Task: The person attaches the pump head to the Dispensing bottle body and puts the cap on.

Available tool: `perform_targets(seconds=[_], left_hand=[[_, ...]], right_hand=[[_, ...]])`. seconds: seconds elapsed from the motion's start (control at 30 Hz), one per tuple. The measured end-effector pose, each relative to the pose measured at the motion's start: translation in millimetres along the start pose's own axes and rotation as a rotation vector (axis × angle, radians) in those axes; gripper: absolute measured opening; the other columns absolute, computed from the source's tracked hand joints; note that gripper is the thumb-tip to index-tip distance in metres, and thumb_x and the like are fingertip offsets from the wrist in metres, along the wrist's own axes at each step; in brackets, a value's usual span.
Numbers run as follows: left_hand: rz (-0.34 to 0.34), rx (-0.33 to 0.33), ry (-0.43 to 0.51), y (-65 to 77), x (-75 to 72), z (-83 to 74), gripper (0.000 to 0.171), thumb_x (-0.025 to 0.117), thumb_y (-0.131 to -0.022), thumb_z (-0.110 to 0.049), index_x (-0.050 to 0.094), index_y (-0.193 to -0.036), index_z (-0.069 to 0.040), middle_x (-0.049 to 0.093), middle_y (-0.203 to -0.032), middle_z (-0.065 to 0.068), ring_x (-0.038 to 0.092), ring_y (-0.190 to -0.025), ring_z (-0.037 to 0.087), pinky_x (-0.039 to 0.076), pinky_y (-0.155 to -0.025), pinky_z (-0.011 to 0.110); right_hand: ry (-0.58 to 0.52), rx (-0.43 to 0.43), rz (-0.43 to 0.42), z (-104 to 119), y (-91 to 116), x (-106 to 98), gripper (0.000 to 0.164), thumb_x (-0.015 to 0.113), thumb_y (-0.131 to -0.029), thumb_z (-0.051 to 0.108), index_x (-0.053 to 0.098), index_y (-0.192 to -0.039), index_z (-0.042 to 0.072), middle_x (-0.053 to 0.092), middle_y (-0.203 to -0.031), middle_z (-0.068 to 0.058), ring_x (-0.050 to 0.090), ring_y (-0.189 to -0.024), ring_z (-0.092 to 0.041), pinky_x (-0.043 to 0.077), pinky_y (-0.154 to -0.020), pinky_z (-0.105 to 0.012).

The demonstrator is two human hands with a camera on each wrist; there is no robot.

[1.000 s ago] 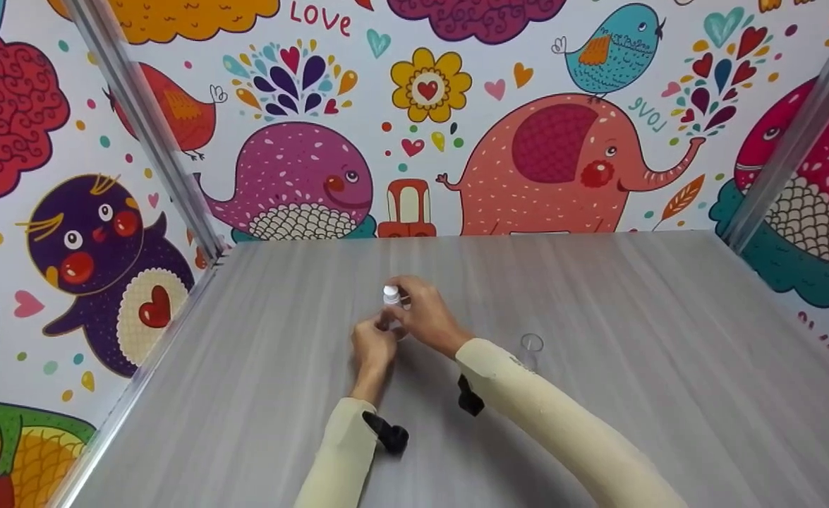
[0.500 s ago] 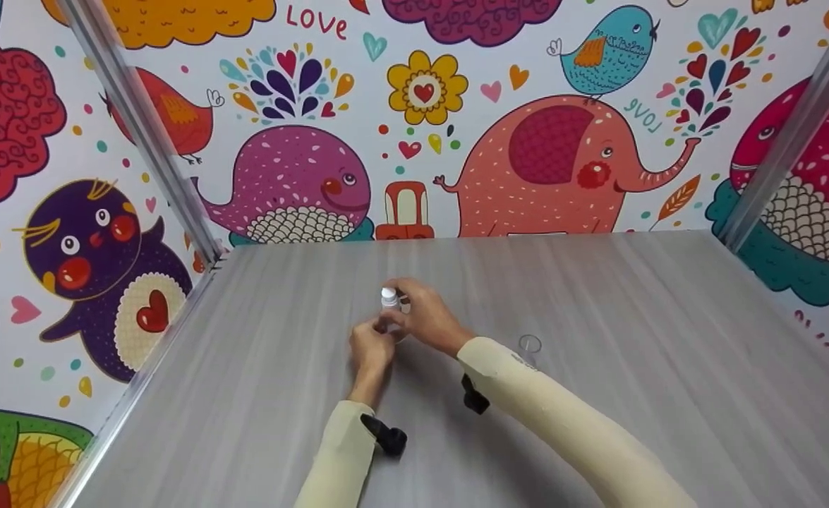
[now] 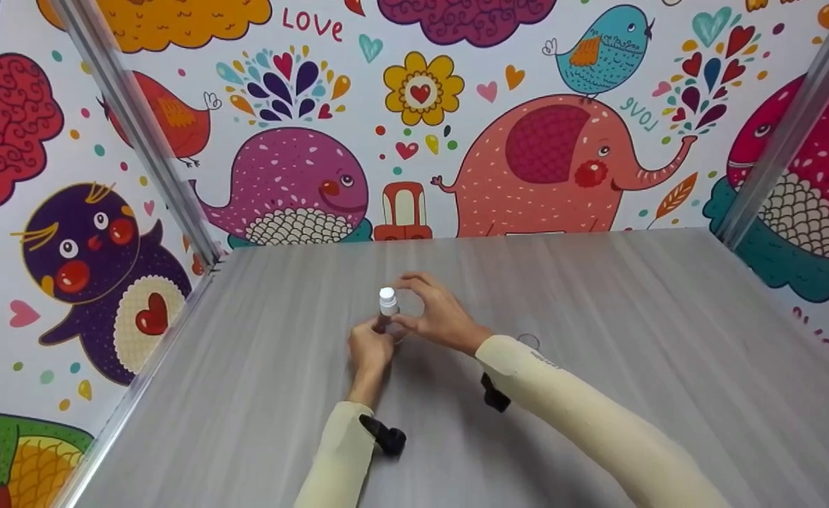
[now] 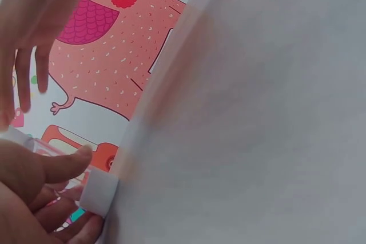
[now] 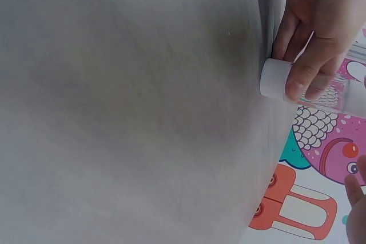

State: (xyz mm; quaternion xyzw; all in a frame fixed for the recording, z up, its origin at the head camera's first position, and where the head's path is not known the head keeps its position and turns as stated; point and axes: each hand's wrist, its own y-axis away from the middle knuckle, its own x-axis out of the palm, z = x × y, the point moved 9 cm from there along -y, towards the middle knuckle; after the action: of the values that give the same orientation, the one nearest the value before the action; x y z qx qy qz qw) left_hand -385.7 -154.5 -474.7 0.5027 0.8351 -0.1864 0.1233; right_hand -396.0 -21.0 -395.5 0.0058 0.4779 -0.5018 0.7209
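Note:
A clear bottle [image 3: 388, 305] with a white top and a white band at its base stands upright on the table. My left hand [image 3: 372, 347] grips its lower part; in the left wrist view the thumb and fingers wrap just above the white base [image 4: 98, 191]. To the right of the bottle's top, my right hand [image 3: 442, 314] holds its thumb and fingers apart around a gap. Its fingertips are close to the white neck. In the right wrist view the clear wall of the bottle [image 5: 326, 96] shows beside the left thumb, and part of the right hand [image 5: 357, 215] appears lower right.
A see-through round thing [image 3: 528, 339] with a thin rim lies on the table [image 3: 259, 395] to the right, partly behind the right sleeve [image 3: 562, 395]. A cartoon-printed wall [image 3: 421, 162] and metal posts [image 3: 139, 134] border the table.
My right hand has loosened from the bottle's upper part and drawn back to the right, its fingers spreading. The left hand stays around the bottle. The right sleeve now covers more of the see-through round thing.

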Motion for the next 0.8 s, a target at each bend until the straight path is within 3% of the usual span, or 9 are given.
perform_targets(seconds=[0.13, 0.37, 0.63, 0.8], left_hand=[[0.004, -0.011, 0.0, -0.4, -0.9, 1.2, 0.013, 0.083, -0.073, -0.006, 0.077, -0.083, -0.001, 0.077, -0.082, 0.015, 0.057, -0.065, 0.017, 0.047, -0.063, 0.032], [0.011, -0.032, -0.013, 1.7, 0.6, 3.7, 0.019, 0.085, -0.074, -0.007, 0.077, -0.088, 0.002, 0.077, -0.091, 0.018, 0.068, -0.08, 0.027, 0.053, -0.077, 0.043], [0.024, -0.039, -0.003, 2.6, 2.6, 0.6, 0.019, 0.086, -0.073, -0.009, 0.073, -0.083, 0.002, 0.077, -0.088, 0.015, 0.058, -0.072, 0.017, 0.051, -0.07, 0.036], [0.025, -0.067, -0.01, 4.8, 4.2, 3.5, 0.018, 0.086, -0.074, -0.01, 0.074, -0.084, 0.0, 0.077, -0.092, 0.015, 0.059, -0.075, 0.019, 0.052, -0.074, 0.04]], right_hand=[[0.012, -0.029, 0.001, 2, 4, -7, 0.052, 0.081, -0.084, 0.016, 0.062, -0.13, 0.004, 0.058, -0.137, -0.015, 0.055, -0.129, -0.031, 0.045, -0.109, -0.047], [0.034, 0.066, 0.03, -12, 16, -16, 0.052, 0.081, -0.084, 0.022, 0.061, -0.131, 0.01, 0.058, -0.138, -0.009, 0.053, -0.131, -0.028, 0.042, -0.111, -0.051], [0.027, 0.144, 0.023, -27, 31, -33, 0.053, 0.081, -0.084, 0.022, 0.061, -0.132, 0.011, 0.06, -0.139, -0.009, 0.052, -0.132, -0.029, 0.038, -0.112, -0.055], [0.028, 0.185, 0.049, -31, 39, -41, 0.054, 0.08, -0.085, 0.026, 0.06, -0.134, 0.014, 0.059, -0.141, -0.007, 0.051, -0.135, -0.029, 0.034, -0.114, -0.059]])
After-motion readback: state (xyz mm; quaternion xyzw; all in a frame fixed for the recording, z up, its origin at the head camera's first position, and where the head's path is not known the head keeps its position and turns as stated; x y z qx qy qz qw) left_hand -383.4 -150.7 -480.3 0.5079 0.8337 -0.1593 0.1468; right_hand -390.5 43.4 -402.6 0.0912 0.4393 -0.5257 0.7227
